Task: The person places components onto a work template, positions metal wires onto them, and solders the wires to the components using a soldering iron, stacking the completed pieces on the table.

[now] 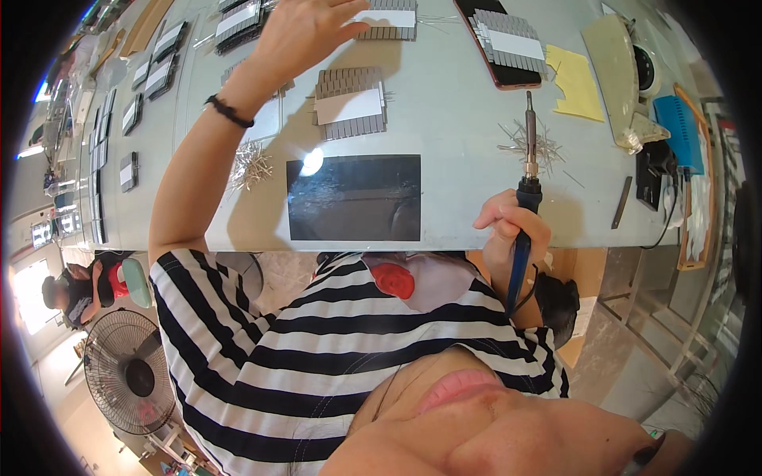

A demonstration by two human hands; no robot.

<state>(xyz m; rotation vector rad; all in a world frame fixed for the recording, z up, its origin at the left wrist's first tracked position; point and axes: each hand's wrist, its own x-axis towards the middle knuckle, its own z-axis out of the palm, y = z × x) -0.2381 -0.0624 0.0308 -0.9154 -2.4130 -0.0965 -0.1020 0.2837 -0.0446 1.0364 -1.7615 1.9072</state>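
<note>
My right hand (516,230) is wrapped round the dark blue handle of a soldering iron (530,139), whose metal tip points away from me over the table. My left hand (313,32) stretches to the far side with thumb and fingers apart. It is beside a stack of grey slatted pieces with a white band (389,20); whether it touches them I cannot tell. A second grey slatted stack (349,103) lies nearer, just beyond a dark glossy rectangular sheet (353,198) at the table's near edge.
Thin metal wires (251,165) lie left of the sheet, more by the iron. A phone (516,78) bears another slatted stack (512,44). Right of it are a torn yellow sheet (578,83) and a blue box-shaped device (679,133). Dark blocks (129,170) line the left.
</note>
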